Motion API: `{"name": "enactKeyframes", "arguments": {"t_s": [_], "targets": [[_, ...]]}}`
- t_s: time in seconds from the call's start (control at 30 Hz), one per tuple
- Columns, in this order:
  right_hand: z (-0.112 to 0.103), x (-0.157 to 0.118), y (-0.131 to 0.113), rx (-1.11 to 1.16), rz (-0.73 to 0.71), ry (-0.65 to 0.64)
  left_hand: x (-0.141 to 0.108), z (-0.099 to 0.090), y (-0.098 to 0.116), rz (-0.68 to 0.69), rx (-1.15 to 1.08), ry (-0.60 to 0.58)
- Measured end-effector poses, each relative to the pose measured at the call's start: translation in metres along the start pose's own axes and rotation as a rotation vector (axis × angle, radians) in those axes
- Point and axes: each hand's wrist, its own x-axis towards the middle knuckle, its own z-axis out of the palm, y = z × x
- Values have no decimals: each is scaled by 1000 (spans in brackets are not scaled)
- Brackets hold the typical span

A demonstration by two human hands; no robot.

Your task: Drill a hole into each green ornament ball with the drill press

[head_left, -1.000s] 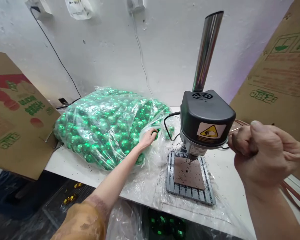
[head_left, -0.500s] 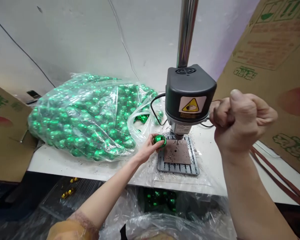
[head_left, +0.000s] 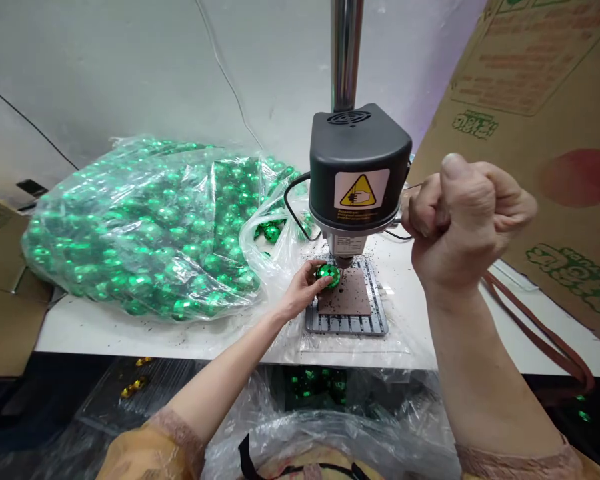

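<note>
Left hand (head_left: pixel 304 291): grip pinched round green ball (head_left: pixel 329 275). Right hand (head_left: pixel 467 220): tight fist beside drill press (head_left: pixel 360 150), contents hidden.

Mustard-yellow left sleeve (head_left: pixel 147 448) with faintly mottled fabric, dusty-pink lacy-looking left cuff (head_left: pixel 184 427), matching pinkish right cuff (head_left: pixel 520 461), mustard edge of the right sleeve (head_left: pixel 591 465), bare forearms (head_left: pixel 240 360), bare left hand (head_left: pixel 303 290), bare right hand (head_left: pixel 473 223), rounded knuckles
</note>
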Motion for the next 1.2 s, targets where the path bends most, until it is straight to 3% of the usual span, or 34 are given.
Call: {"name": "enactKeyframes", "arguments": {"t_s": [0.4, 0.53, 0.67, 0.83, 1.2], "targets": [[1, -1, -2, -112, -34, -22, 4, 8, -7, 49, 52, -53], [1, -1, -2, -97, -51, -43, -2, 12, -5, 42, 234, -43], [0, -1, -2, -49, -27, -31, -9, 18, -7, 147, 488, 67], [-2, 1, -2, -9, -25, -55, -14, 23, -9, 176, 587, 98], [-10, -32, 8, -38, -247, -30, -16, 25, -14, 210, 608, 98]]}}
